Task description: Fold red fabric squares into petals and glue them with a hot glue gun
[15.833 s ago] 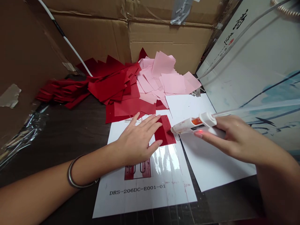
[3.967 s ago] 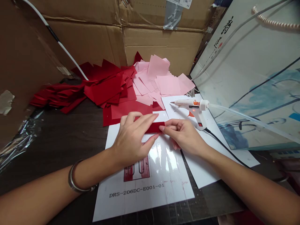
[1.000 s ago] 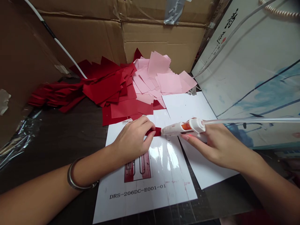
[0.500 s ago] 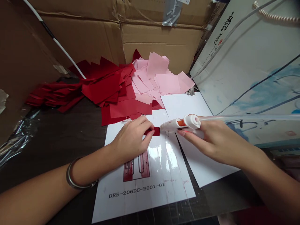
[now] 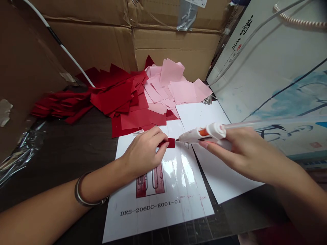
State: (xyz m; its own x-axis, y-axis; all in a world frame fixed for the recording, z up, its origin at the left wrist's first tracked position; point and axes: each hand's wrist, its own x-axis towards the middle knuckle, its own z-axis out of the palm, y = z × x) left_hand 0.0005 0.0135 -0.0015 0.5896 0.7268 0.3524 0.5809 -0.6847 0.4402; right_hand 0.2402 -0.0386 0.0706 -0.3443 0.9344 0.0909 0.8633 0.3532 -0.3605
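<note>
My left hand (image 5: 145, 149) pinches a small dark red strip (image 5: 171, 143), cloth or paper, between thumb and fingertips. The strip's free end points right, above a glossy white printed sheet (image 5: 189, 194). In my right hand (image 5: 250, 153) is a white glue gun (image 5: 204, 134) with an orange patch, its fingers wrapped around the handle. The gun's dark nozzle points left, a small gap away from the strip's end. My left hand covers part of the sheet's red printed picture (image 5: 150, 183).
Piles of dark red pieces (image 5: 109, 95) and pink pieces (image 5: 176, 78) lie behind my hands, against a cardboard wall (image 5: 173, 47). A second white sheet (image 5: 217, 183) lies at right. A painted white panel (image 5: 245, 81) borders the right side; a white cable (image 5: 71, 58) hangs at left.
The glue gun in my right hand has drawn back to the right, so its nozzle is now apart from the strip's end. My left hand has hardly moved.
</note>
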